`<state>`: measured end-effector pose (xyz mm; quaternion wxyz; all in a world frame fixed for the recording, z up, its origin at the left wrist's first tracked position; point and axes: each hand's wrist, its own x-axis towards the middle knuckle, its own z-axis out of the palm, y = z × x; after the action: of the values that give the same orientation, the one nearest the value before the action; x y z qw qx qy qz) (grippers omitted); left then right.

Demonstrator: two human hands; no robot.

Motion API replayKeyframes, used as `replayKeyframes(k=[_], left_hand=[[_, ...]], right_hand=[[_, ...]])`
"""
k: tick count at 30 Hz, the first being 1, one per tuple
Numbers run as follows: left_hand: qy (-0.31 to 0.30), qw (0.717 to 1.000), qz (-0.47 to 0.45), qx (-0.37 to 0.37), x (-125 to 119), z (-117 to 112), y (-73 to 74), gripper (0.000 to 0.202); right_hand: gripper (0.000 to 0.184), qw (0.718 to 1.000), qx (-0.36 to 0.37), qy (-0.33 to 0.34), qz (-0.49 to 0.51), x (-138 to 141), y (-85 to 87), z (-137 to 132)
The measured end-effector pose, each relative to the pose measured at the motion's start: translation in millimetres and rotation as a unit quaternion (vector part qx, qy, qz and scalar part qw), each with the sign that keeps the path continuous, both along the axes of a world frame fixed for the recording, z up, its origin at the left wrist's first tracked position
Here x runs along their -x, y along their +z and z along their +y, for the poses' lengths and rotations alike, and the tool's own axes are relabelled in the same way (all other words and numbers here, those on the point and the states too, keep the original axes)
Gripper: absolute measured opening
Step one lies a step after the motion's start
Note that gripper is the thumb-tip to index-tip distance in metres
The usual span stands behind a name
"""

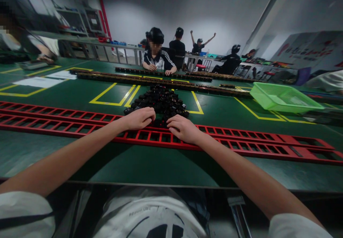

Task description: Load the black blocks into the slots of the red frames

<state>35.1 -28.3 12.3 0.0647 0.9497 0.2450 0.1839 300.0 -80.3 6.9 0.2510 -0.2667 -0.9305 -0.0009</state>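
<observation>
My left hand (pixel 143 118) is closed above the red slotted racks (pixel 284 137), at the near edge of a heap of small black parts (pixel 160 100). Opposite it, my right hand (pixel 182 127) hovers over the same racks with its fingers bent inward. A narrow gap separates the two hands, and dark parts show in it. Whatever the fingertips hold is hidden or too small to name. The racks lie side by side across the green table (pixel 171 168).
A light green plastic basket (pixel 284 99) stands at the right. Long dark strips (pixel 184 84) lie across the table beyond the heap. White paper sheets (pixel 39 82) are at the left. A person (pixel 158 57) sits opposite, hands on the table; others are farther back.
</observation>
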Motion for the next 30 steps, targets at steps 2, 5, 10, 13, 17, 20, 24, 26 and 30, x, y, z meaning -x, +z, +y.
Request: replayKeyframes(k=[2,5,10,13,17,20,24,26,30], left_hand=[[0.0,1.0,-0.005,0.007,0.4,2.2,-1.1,0.012],[-0.002,1.0,-0.01,0.013,1.0,6.3,-2.4,0.012],[-0.007,1.0,-0.019,0.017,1.1,10.4,-4.2,0.012],[-0.011,1.0,-0.022,0.017,0.2,9.9,-4.6,0.012],[0.0,1.0,-0.017,0.007,0.0,7.6,-4.1,0.012],[0.016,1.0,-0.005,-0.009,0.3,6.2,-4.3,0.012],[0.03,0.999,-0.002,-0.018,-0.5,5.0,-4.5,0.015],[0.038,0.999,0.003,-0.024,-1.1,4.3,-4.3,0.018],[0.052,0.998,0.016,-0.029,-1.5,4.4,-4.2,0.021]], right_hand=[[0.02,1.0,0.0,0.0,0.0,0.2,0.2,-0.3],[0.02,1.0,0.0,0.0,0.0,0.5,0.2,-0.2],[0.02,1.0,0.002,-0.001,-0.004,0.8,-0.1,0.0],[0.019,1.0,0.003,-0.001,-0.002,0.5,-0.5,0.3],[0.019,1.0,0.009,-0.003,0.003,-0.6,-0.9,0.8],[0.019,1.0,0.013,-0.004,0.004,-1.1,-0.8,0.6],[0.019,1.0,0.007,0.001,0.007,0.7,0.0,-0.6],[0.019,1.0,0.004,0.004,0.005,1.1,1.6,-0.7],[0.019,0.999,-0.026,-0.032,-0.013,-8.8,8.2,5.3]])
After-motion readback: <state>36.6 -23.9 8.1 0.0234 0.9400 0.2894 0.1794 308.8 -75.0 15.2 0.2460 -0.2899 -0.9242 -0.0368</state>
